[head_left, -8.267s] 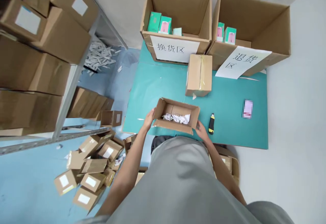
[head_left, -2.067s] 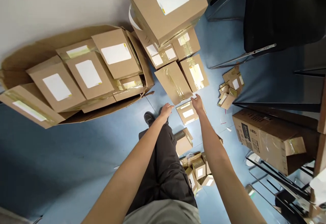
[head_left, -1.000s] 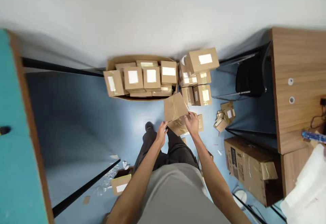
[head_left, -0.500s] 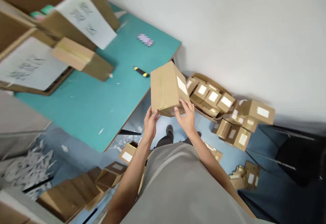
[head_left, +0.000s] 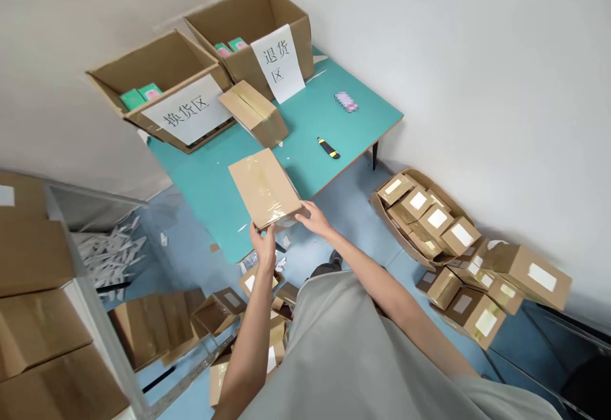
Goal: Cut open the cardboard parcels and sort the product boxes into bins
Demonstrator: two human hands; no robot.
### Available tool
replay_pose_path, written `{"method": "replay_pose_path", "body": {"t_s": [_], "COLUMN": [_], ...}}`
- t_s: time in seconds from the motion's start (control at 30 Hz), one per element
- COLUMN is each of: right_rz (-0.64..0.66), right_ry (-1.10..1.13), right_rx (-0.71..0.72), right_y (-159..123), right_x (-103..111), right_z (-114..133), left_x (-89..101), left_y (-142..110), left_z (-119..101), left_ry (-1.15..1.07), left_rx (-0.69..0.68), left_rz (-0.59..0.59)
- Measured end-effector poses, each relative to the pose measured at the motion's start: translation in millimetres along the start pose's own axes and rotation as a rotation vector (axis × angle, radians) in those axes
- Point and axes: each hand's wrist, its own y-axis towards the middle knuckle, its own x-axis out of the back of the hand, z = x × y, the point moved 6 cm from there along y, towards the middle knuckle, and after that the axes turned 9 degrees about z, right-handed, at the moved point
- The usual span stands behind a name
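Both hands grip a taped cardboard box (head_left: 265, 184) by its near corners, over the front part of the teal table (head_left: 200, 175). My left hand (head_left: 263, 242) pinches the near left corner, thumb upward. At the near right corner, my right hand (head_left: 314, 217) holds the side. Whether the box's underside touches the table, I cannot tell. Beyond it a second closed cardboard box (head_left: 255, 113) stands on the table. A black and yellow utility knife (head_left: 328, 147) lies to the right, and a blurred-out pinkish item (head_left: 346, 102) is farther back.
Two large open cartons with paper signs, the left carton (head_left: 191, 57) and right carton (head_left: 300, 32), stand at the table's back with green boxes inside. An oval carton of small parcels (head_left: 377, 200) is on the floor at right. Stacked boxes (head_left: 38, 331) and paper scraps (head_left: 109, 251) are at left.
The view has swung left, bringing both signed cartons fully into sight. My hands have carried the box leftward from beside the table's edge to above the tabletop, its labelled side now turned from view.
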Motion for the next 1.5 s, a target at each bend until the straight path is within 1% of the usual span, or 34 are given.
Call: {"method": "replay_pose_path", "body": {"t_s": [0.03, 0.07, 0.1, 0.13, 0.17, 0.2, 0.23, 0.27, 0.33, 0.4, 0.43, 0.5, 0.57, 0.63, 0.7, 0.8, 0.87, 0.93, 1.0, 1.07, 1.13, 1.17, 1.23, 1.3, 1.4, 1.5], "right_rz": [0.01, 0.024, 0.038, 0.046, 0.042, 0.018, -0.026, -0.09, -0.251, -0.423, -0.5, -0.64, -0.766, -0.878, -0.973, -1.084, -1.135, -1.178, -1.226, -1.265, -1.287, -1.3, -1.337, -1.363, -1.356, -1.357], "right_ry": [0.023, 0.04, 0.05, 0.056, 0.057, 0.06, 0.066, 0.079, 0.117, 0.172, 0.204, 0.272, 0.332, 0.381, 0.419, 0.462, 0.49, 0.507, 0.514, 0.526, 0.551, 0.566, 0.599, 0.623, 0.636, 0.622], "right_rx": [0.01, 0.024, 0.037, 0.043, 0.029, -0.009, -0.068, -0.141, -0.29, -0.41, -0.46, -0.542, -0.608, -0.67, -0.73, -0.804, -0.844, -0.891, -0.958, -1.047, -1.132, -1.166, -1.213, -1.255, -1.314, -1.291], "right_y": [-1.3, -4.5, -9.8, -17.3, -27.2, -40.1, -56.5, -76.9, -129.9, -195.8, -231.4, -303.9, -374.2, -439.2, -497.3, -571.7, -614.6, -655.2, -695.1, -732.9, -766.1, -780.8, -806.4, -826.3, -847.0, -860.5], "right_x": [-4.2, -6.0, -4.8, 0.1, 8.9, 21.9, 38.3, 57.3, 97.0, 131.2, 144.4, 163.6, 175.6, 183.3, 189.8, 202.2, 214.2, 229.3, 245.8, 261.3, 274.0, 279.2, 287.4, 292.4, 296.3, 301.7], "right_z": [-4.4, -9.1, -14.7, -22.2, -32.7, -46.5, -63.4, -82.8, -124.7, -165.3, -184.3, -218.4, -247.7, -273.9, -299.1, -338.8, -367.8, -398.1, -428.8, -459.4, -489.6, -504.3, -533.4, -563.2, -612.5, -668.3], "left_x": [3.9, 6.8, 6.2, 0.1, -11.5, -28.3, -49.7, -74.6, -129.1, -185.9, -214.6, -273.0, -333.3, -393.8, -452.8, -535.2, -583.9, -625.8, -660.3, -689.0, -714.0, -725.6, -746.8, -765.2, -788.3, -807.0], "left_y": [-1.7, -5.0, -9.4, -13.7, -17.4, -20.0, -22.0, -23.9, -29.0, -36.8, -41.6, -53.7, -71.7, -99.1, -137.5, -213.8, -272.6, -333.5, -393.5, -448.0, -492.4, -510.2, -536.3, -551.1, -559.0, -561.6], "left_z": [1.2, 0.5, -1.8, -5.3, -9.1, -12.5, -15.0, -16.2, -15.1, -11.9, -10.3, -8.1, -5.4, 0.0, 11.1, 43.2, 74.0, 109.7, 146.5, 180.2, 209.4, 222.9, 249.2, 276.4, 320.0, 368.9], "left_ry": [0.06, 0.133, 0.207, 0.272, 0.322, 0.359, 0.383, 0.399, 0.43, 0.473, 0.495, 0.542, 0.596, 0.653, 0.699, 0.738, 0.762, 0.795, 0.837, 0.907, 0.956, 0.97, 0.985, 0.988, 0.969, 0.976], "left_rx": [-0.002, -0.019, -0.051, -0.095, -0.147, -0.199, -0.244, -0.275, -0.3, -0.304, -0.307, -0.323, -0.335, -0.339, -0.314, -0.2, -0.095, 0.017, 0.124, 0.175, 0.191, 0.197, 0.231, 0.301, 0.425, 0.522], "left_rz": [-0.061, -0.151, -0.236, -0.282, -0.286, -0.245, -0.163, -0.052, 0.192, 0.425, 0.526, 0.688, 0.807, 0.906, 1.013, 1.2, 1.308, 1.395, 1.483, 1.577, 1.654, 1.684, 1.718, 1.722, 1.696, 1.694]}}
